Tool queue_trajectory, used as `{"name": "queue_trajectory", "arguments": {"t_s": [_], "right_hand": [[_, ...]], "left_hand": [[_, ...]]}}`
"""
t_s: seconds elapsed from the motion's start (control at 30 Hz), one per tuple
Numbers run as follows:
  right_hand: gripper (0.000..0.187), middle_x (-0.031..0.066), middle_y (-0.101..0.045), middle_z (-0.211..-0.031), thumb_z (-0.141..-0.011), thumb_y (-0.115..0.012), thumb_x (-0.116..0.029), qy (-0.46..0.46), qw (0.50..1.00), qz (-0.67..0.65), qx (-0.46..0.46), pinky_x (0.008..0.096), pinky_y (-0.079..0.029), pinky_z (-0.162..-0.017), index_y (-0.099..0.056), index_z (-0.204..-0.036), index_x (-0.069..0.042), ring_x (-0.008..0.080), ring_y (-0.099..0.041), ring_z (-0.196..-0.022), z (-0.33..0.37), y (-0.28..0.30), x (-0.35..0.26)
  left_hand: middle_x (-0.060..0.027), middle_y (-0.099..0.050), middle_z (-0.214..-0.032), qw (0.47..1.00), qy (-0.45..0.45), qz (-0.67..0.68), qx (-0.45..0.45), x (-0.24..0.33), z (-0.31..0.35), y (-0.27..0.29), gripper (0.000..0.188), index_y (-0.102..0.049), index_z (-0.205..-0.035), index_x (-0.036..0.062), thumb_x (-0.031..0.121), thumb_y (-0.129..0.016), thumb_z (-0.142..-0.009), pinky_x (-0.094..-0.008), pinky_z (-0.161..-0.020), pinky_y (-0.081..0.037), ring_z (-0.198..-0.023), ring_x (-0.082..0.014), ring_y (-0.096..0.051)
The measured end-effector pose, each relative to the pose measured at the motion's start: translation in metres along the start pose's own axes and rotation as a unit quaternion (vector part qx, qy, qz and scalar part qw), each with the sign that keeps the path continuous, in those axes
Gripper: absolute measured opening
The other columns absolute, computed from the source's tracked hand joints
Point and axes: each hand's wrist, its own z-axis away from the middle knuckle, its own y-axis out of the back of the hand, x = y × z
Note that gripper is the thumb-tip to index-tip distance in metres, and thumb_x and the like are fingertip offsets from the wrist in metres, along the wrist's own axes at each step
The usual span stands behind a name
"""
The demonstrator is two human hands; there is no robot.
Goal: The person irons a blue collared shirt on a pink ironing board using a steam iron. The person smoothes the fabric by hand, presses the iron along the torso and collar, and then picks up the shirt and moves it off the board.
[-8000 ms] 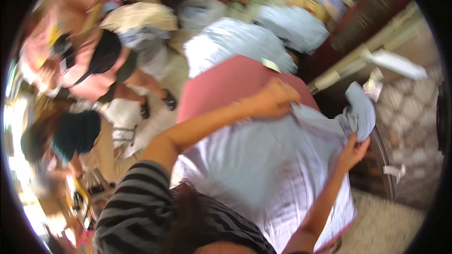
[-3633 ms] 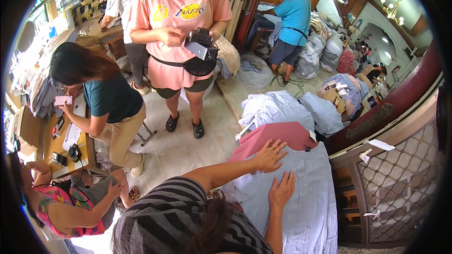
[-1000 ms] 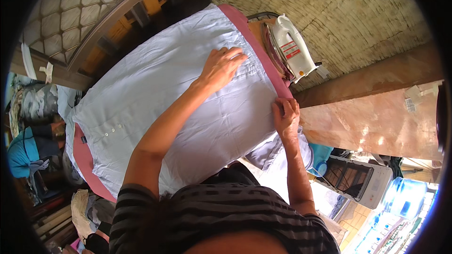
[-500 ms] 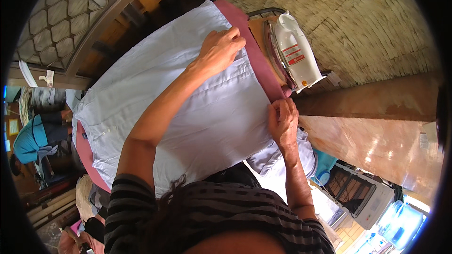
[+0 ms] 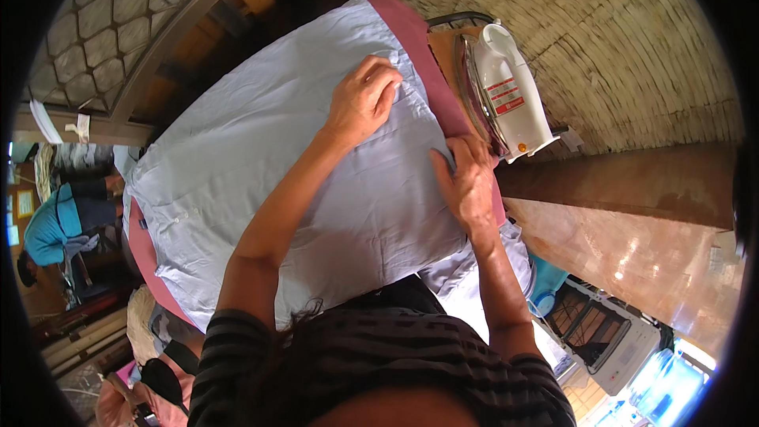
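Observation:
A pale blue-grey buttoned shirt (image 5: 261,166) is spread over a padded ironing board with a dark pink cover (image 5: 411,28). My left hand (image 5: 365,100) has its fingers curled, pinching the shirt's cloth close to its far right edge. Lower on that same side lies my right hand (image 5: 470,182), thumb apart from the other fingers, resting on the shirt's edge and the pink cover. Just beyond the right hand, a white iron (image 5: 510,91) sits on a brown rest at the board's end. A few small buttons show on the shirt's left part.
A woven wall (image 5: 601,39) rises behind the iron, with a wooden beam (image 5: 624,182) to the right. At the upper left is a metal lattice gate (image 5: 95,39). A person in a blue top (image 5: 49,225) is at far left. More cloth (image 5: 506,257) hangs below the board's right end.
My right hand has moved up and left onto the shirt's edge, its thumb spreading from the fingers. The left hand has shifted slightly down and left along the cloth.

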Motion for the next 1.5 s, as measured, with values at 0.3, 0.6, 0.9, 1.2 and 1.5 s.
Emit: {"name": "queue_trajectory", "arguments": {"t_s": [0.3,0.6,0.9,1.2,1.5], "right_hand": [[0.021,0.0165,-0.065,-0.094,-0.083,-0.073,-0.01,-0.053,0.991,-0.118,-0.033,0.0455,-0.051,-0.075,-0.06,-0.098,-0.004,0.0381,-0.065,-0.087,-0.011,-0.003,-0.008],[0.015,0.0103,-0.061,-0.079,-0.079,-0.071,0.002,-0.138,0.969,-0.2,-0.045,0.032,-0.049,-0.063,-0.062,-0.091,0.0,0.019,-0.059,-0.067,-0.035,0.0,0.01],[0.021,0.0145,-0.064,-0.09,-0.083,-0.076,-0.014,-0.033,0.997,-0.069,-0.015,0.0439,-0.052,-0.073,-0.065,-0.097,-0.004,0.0328,-0.065,-0.081,-0.036,-0.012,0.016],[0.022,0.0144,-0.064,-0.091,-0.082,-0.077,-0.02,-0.006,1.0,0.008,-0.011,0.0451,-0.052,-0.073,-0.064,-0.091,-0.005,0.035,-0.065,-0.084,-0.053,-0.025,0.013],[0.019,0.0139,-0.063,-0.089,-0.082,-0.075,-0.016,-0.007,0.999,-0.029,-0.035,0.046,-0.052,-0.071,-0.063,-0.089,-0.004,0.0352,-0.064,-0.082,-0.056,-0.029,0.022]], "left_hand": [[-0.0094,-0.065,-0.1,0.996,0.05,0.073,0.016,0.002,0.006,-0.004,0.016,-0.057,-0.099,0.0022,-0.008,-0.061,-0.088,-0.0299,-0.061,-0.053,-0.07,-0.0195,-0.063],[-0.0099,-0.065,-0.099,0.998,0.049,0.032,-0.014,-0.001,-0.005,-0.017,0.015,-0.059,-0.099,0.0033,-0.005,-0.063,-0.088,-0.0326,-0.06,-0.052,-0.07,-0.0247,-0.064],[-0.0081,-0.059,-0.108,0.998,0.026,-0.056,-0.032,0.026,0.019,-0.013,0.02,-0.063,-0.101,0.0075,0.004,-0.072,-0.082,-0.0415,-0.072,-0.05,-0.09,-0.0295,-0.06],[-0.006,-0.062,-0.108,0.995,0.03,-0.083,-0.043,0.027,0.035,-0.014,0.021,-0.066,-0.102,0.006,0.005,-0.073,-0.082,-0.0417,-0.083,-0.047,-0.096,-0.0293,-0.058],[-0.0089,-0.064,-0.111,0.996,0.045,-0.066,-0.037,0.029,0.035,-0.013,0.026,-0.069,-0.102,0.0032,0.008,-0.078,-0.079,-0.0405,-0.086,-0.05,-0.099,-0.0305,-0.06]]}}
